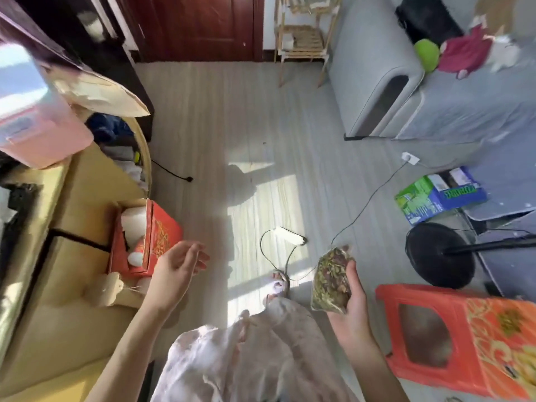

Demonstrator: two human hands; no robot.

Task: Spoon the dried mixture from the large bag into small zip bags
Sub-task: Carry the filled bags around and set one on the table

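Clear plastic zip bag (332,278), small, filled nearly to its top with a dried mixture of green, tan and dark red pieces. Location: lying tilted in the palm of the right hand (352,303), thumb curled over its near edge, the other fingers hidden beneath it; its top corner stands out past the fingertips. Whether the zip is closed cannot be told.

Handling, as judged: light, soft-walled, slick film; contents loose and likely to shift or spill if the mouth is open and tips down. Best held across the full belly, as now, or pinched just below the zip strip; squeezing hard would crush the brittle pieces.

Left hand (177,266): holding nothing, fingers loosely spread and slightly curled, palm turned inward, well apart from the zip bag and just beside the red carton.

Containers:
- Red carton (162,236), top open, beyond the left fingertips; white rounded items inside, not identifiable.
- Orange-red printed box (464,338) with a cut window, just outside the right wrist; interior too dim to read.
- Green and blue printed box (435,197), well beyond the right fingers, open at the top, contents unclear.

Large bag and spoon: neither can be made out in view.
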